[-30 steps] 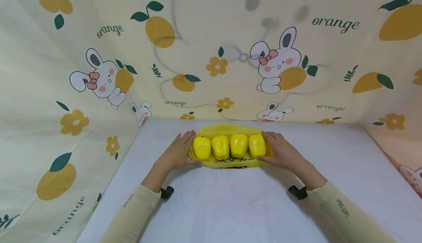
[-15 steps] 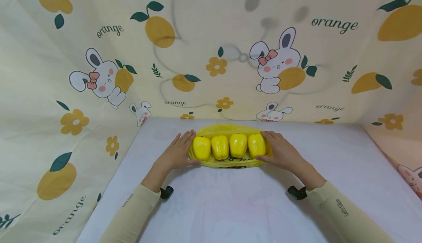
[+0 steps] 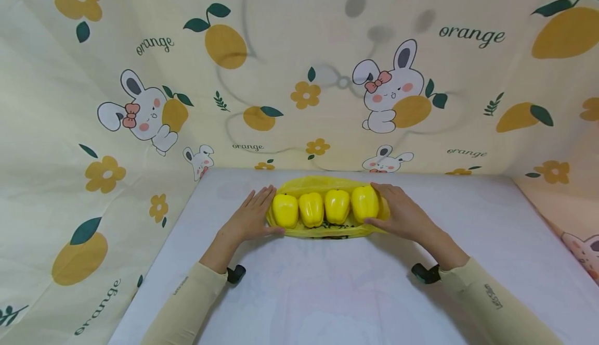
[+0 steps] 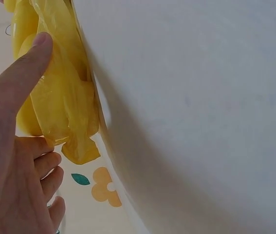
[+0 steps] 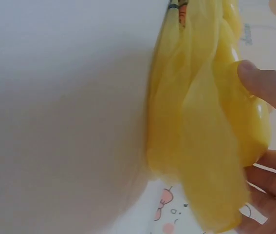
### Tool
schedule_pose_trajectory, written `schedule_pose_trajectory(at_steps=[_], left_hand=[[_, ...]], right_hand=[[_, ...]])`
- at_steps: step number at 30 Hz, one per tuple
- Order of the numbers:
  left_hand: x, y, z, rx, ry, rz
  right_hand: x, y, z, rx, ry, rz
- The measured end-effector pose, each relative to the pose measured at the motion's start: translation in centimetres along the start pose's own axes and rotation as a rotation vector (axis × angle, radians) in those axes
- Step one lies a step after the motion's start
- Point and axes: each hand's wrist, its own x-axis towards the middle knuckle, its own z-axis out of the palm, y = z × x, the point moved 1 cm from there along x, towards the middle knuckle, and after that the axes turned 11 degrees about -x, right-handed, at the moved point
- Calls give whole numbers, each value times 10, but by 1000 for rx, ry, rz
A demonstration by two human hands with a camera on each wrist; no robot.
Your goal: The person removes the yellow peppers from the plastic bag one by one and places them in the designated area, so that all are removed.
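Several shiny yellow bell peppers (image 3: 311, 210) lie in a row inside a yellow plastic bag (image 3: 318, 182), its mouth spread wide on the white table. My left hand (image 3: 250, 215) holds the bag's left end, thumb (image 4: 35, 61) over the near side and the other fingers at the far side. At the opposite end, my right hand (image 3: 404, 214) grips the rightmost bell pepper (image 3: 365, 203) between thumb and fingers. That pepper sits a little higher than the others. In the right wrist view, a loose flap of the bag (image 5: 211, 161) hangs in front of it.
The white tabletop (image 3: 318, 293) stretches in front of the bag and to both sides. Behind it rises a cream cloth backdrop (image 3: 281, 85) printed with rabbits and oranges, which also covers the left and right sides.
The rightmost bell pepper has come up slightly in my right hand and looks larger. My left hand stays in place on the bag.
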Motion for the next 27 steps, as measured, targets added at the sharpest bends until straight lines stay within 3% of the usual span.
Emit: schedule_pose_trajectory(at_steps=[12,27], left_hand=[[3,0,1,-9,9,8],[2,0,2,-23,15,9]], right_hand=[[-9,-4,-17,126,14,0],[-23,8,-29,121,91,-34]])
